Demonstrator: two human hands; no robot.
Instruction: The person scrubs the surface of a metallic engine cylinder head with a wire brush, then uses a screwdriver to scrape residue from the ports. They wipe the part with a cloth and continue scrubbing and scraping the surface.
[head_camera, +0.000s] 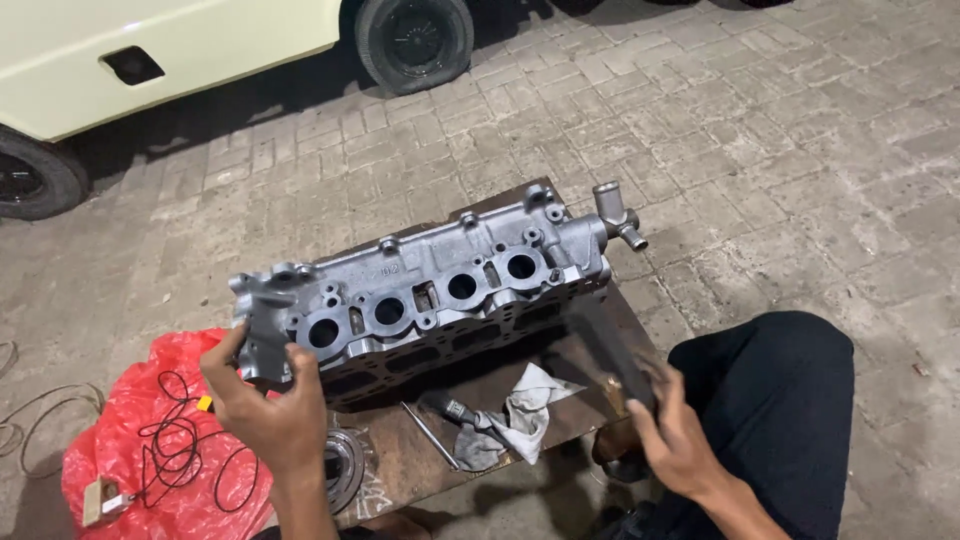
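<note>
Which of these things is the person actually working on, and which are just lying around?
In use:
- cylinder head, gripped at its end by the left hand
- dark flat tool, blurred, in the right hand

Lying about:
- grey rag
- thin metal rod
- red plastic bag with black wire loops
- round metal ring
- pale car behind

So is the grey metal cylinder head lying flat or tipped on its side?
Tipped: the grey metal cylinder head shows its four round ports sideways; left hand steadies it.
</note>
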